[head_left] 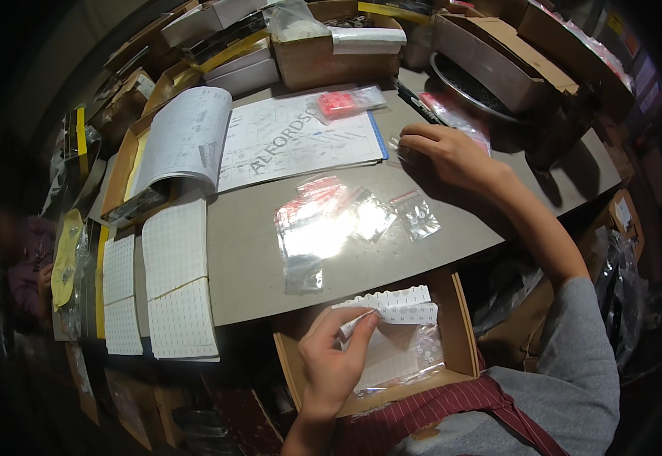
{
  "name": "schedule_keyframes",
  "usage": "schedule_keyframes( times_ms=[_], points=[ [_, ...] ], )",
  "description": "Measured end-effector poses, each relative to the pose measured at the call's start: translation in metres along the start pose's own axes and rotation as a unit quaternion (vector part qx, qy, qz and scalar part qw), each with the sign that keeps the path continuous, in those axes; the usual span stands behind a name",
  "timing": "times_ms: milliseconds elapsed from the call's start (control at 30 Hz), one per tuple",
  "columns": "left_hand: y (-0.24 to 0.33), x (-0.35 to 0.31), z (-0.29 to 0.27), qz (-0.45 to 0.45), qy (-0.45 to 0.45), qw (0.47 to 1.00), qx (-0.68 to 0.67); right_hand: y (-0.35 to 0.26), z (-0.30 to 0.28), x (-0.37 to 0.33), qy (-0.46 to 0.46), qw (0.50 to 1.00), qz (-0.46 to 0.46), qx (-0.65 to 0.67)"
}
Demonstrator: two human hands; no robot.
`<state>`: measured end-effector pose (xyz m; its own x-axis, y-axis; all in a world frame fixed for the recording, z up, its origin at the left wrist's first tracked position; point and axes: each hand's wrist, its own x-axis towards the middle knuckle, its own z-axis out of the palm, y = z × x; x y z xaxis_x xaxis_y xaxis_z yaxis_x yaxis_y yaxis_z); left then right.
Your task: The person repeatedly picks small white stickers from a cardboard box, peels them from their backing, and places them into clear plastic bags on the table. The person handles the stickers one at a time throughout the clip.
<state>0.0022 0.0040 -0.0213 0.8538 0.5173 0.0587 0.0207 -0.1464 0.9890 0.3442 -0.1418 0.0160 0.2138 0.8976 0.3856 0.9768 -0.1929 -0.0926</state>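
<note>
My left hand [335, 357] is closed in a pinch on a white label sheet [413, 313] printed with rows of small letters, its upper edge curling. The sheet is held over an open cardboard box [464, 327] at the table's near edge, with clear bags of small parts [426, 346] inside. My right hand [449, 156] reaches across the table, fingers pinched together near a small shiny clear piece I cannot make out. Nearer to me lie a small zip bag of parts [420, 216] and a glare-washed pile of clear zip bags with red edges [308, 228].
A booklet of drawings [300, 148] lies open at the back, a red-filled bag [346, 103] on it. Stacks of label sheets [175, 251] sit at the left. Cardboard boxes [338, 64] and a round tray of dark parts [471, 83] line the far side. Another person [31, 251] is at far left.
</note>
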Motion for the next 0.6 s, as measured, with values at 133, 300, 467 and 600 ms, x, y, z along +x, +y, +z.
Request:
schedule_keyframes(
  times_ms=[133,300,467,600],
  points=[
    [0.006,0.000,-0.001,0.049,-0.016,0.998,0.022,-0.016,-0.011,-0.009,0.048,0.997,-0.048,-0.032],
    [0.021,0.005,0.000,0.294,-0.040,0.939,0.173,-0.087,-0.026,-0.028,0.140,0.971,-0.185,-0.052],
    [0.040,0.014,0.007,0.398,-0.169,0.861,0.268,-0.122,-0.011,-0.050,0.061,0.946,-0.313,-0.059],
    [0.022,0.024,0.019,0.429,-0.209,0.842,0.250,-0.125,0.001,-0.052,0.092,0.952,-0.292,-0.027]
  ],
)
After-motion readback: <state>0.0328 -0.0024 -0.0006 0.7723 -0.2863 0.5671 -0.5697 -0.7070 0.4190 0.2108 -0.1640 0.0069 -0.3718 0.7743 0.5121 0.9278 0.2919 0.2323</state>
